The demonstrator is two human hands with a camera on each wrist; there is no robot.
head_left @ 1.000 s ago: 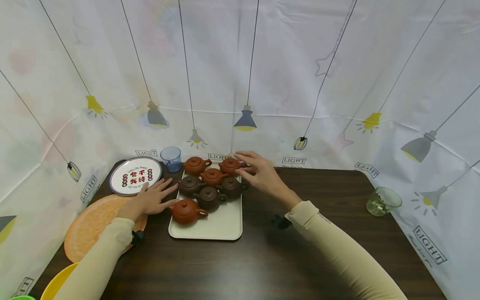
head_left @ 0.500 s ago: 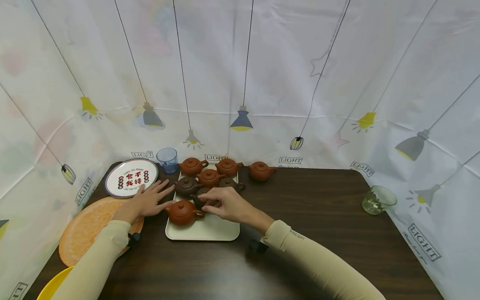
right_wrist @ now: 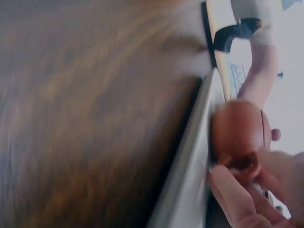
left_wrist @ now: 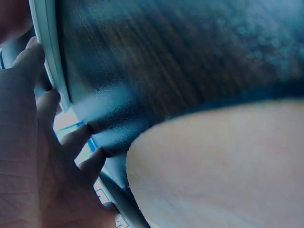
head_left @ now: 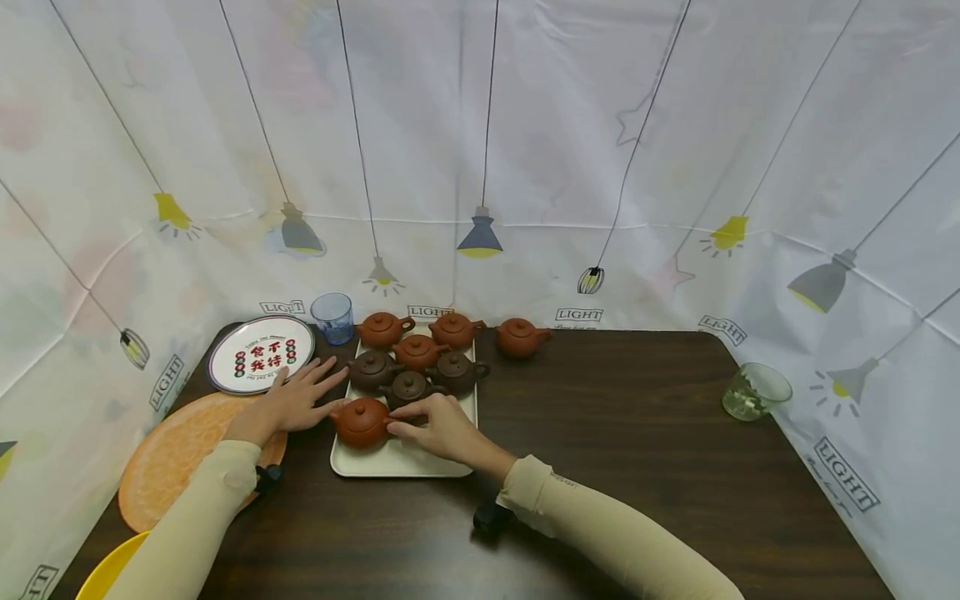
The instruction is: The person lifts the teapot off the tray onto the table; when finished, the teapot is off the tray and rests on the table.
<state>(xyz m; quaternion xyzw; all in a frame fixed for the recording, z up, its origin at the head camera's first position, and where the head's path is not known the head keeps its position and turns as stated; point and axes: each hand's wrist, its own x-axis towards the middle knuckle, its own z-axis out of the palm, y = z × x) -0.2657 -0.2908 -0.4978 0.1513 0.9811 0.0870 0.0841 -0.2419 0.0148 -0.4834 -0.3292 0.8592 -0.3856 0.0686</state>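
Note:
A cream tray [head_left: 405,462] bears several small clay teapots. At its front left corner is a reddish-brown teapot [head_left: 362,425], its handle [right_wrist: 252,172] toward the right. My right hand [head_left: 442,429] pinches that handle between thumb and fingers, as the right wrist view also shows. My left hand [head_left: 291,402] lies with fingers spread at the tray's left side, its thumb right by the teapot's spout. Behind this pot stand dark brown teapots [head_left: 409,388], and reddish ones [head_left: 418,352] fill the far end.
One more reddish teapot [head_left: 519,338] stands on the table right of the tray. A blue glass [head_left: 332,318] and a white plate with red characters [head_left: 251,346] are at the back left. Under my left forearm lies an orange round mat [head_left: 180,458]. A green glass [head_left: 753,392] stands far right.
My right hand has come from the far right teapot on the tray, over the dark pots, toward me to the front teapot's handle. My left hand has stayed in place.

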